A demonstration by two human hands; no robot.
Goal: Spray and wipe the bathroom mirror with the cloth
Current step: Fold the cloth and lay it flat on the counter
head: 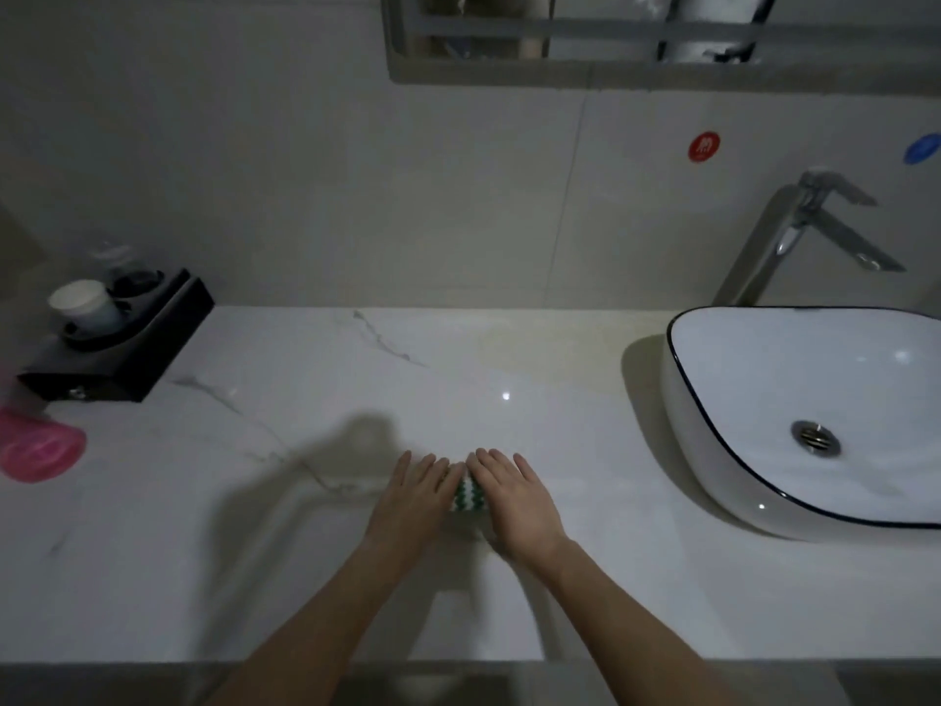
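Both hands lie flat near the counter's (315,552) front edge: left hand (415,496) and right hand (514,496), fingers straight, press the green-and-white cloth (469,496) between them.

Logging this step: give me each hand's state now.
Left hand: open, fingers straight, resting on the cloth.
Right hand: open, fingers straight, on the cloth.

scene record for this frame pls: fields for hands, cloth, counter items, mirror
left hand: fingers straight, flat on the cloth's left side
right hand: fingers straight, flat on the cloth's right side
cloth: green-and-white zigzag cloth, on white marble counter, mostly covered by both hands
sink: white oval basin with dark rim, right; chrome tap behind
left side: black tray holding white cup; pink blurred object
mirror: grey-framed mirror, top, only lower edge visible
spray bottle: not identifiable
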